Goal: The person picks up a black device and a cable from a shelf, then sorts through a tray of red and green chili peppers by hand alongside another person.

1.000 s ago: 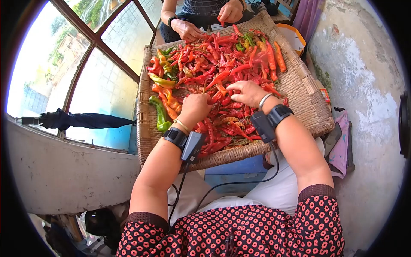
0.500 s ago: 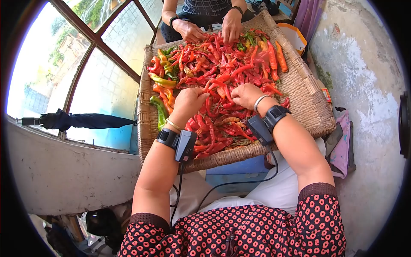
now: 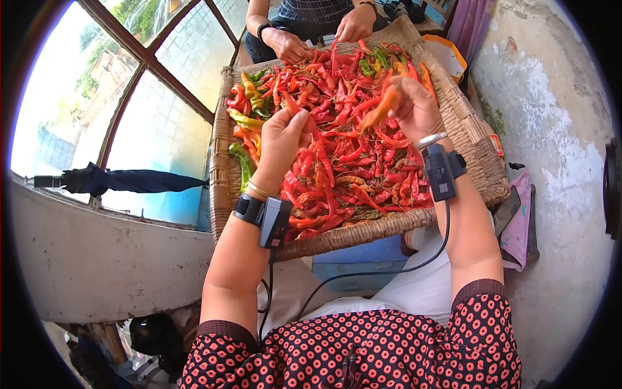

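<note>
A heap of mostly red chili peppers [image 3: 363,175] covers much of a woven tray [image 3: 476,149]. My left hand [image 3: 280,144] is closed over the left part of the heap, its fingers wrapped round a red chili pepper [image 3: 290,102] whose end sticks up past the thumb. Raised above the right part, my right hand [image 3: 418,109] pinches an orange chili pepper [image 3: 381,110], which hangs toward the middle. A green pepper [image 3: 244,163] lies at the tray's left side, below some yellow and orange ones.
Across the tray another person's hands [image 3: 288,45] handle peppers at the far edge. A folded umbrella [image 3: 136,182] lies along the window sill at left. A rough wall [image 3: 551,117] bounds the right. Cables run from both my wrist devices over my lap.
My right hand has risen and moved right, now with an orange pepper in its fingers. My left hand has shifted slightly left and up. The other person's hand on the right has lifted.
</note>
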Demonstrator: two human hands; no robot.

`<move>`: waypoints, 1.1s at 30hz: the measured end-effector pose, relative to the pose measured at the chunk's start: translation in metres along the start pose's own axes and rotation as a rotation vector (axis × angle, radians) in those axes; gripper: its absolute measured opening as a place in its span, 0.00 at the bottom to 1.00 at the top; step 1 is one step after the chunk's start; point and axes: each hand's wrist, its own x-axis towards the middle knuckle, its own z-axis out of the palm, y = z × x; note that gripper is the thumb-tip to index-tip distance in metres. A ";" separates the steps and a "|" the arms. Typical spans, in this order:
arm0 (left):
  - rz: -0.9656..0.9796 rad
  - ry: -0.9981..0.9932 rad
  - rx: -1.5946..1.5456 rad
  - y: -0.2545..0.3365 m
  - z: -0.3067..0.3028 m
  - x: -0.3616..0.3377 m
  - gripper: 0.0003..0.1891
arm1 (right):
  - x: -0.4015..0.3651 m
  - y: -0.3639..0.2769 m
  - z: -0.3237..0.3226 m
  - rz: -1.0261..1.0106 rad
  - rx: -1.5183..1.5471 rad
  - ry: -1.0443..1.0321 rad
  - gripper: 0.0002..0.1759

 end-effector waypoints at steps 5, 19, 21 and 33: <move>-0.028 -0.167 -0.515 0.003 0.002 0.002 0.13 | 0.010 0.006 -0.026 -0.108 0.008 0.557 0.17; 0.447 -0.155 1.200 -0.027 -0.011 -0.009 0.17 | -0.004 0.051 -0.004 -0.022 -1.459 -0.359 0.17; 0.380 -0.187 1.235 -0.032 -0.013 -0.009 0.17 | -0.008 0.060 0.000 0.021 -1.558 -0.418 0.16; 0.175 -0.340 1.006 -0.026 -0.015 -0.005 0.10 | -0.007 0.042 0.007 -0.045 -1.523 -0.334 0.11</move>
